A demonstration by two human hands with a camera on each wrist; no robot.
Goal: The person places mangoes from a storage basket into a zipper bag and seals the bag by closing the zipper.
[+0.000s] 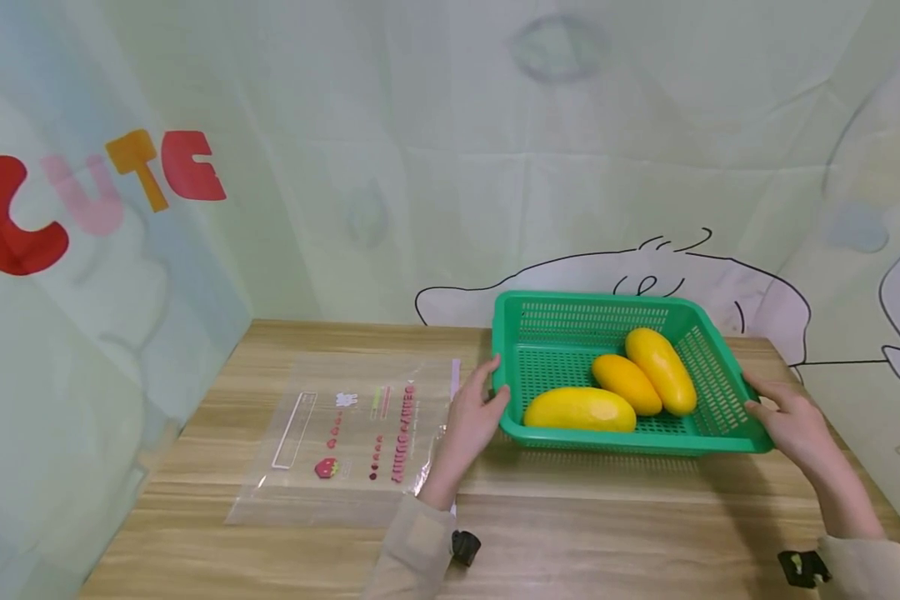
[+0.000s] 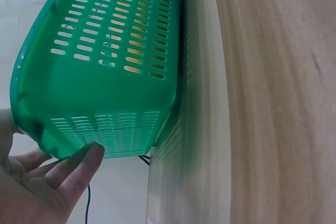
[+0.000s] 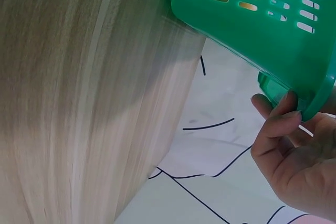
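A green plastic basket (image 1: 607, 442) with slotted walls is at the table's right side, and three smooth yellow mango-like fruits (image 1: 581, 409) lie in it. My left hand (image 1: 471, 421) grips its left rim; in the left wrist view, the fingers (image 2: 79, 174) reach under the rim against the outer wall. At the opposite end, my right hand (image 1: 795, 425) holds the right rim between thumb and fingers. The right wrist view has the curled fingers (image 3: 275, 135) at the basket's corner. The right end appears raised off the table; whether the left end touches it I cannot tell.
A clear plastic bag (image 1: 352, 492) with strawberry and rabbit prints lies flat on the wooden table (image 1: 570, 542), left of the basket. A printed cloth backdrop (image 1: 420, 208) hangs close behind the table and along its sides.
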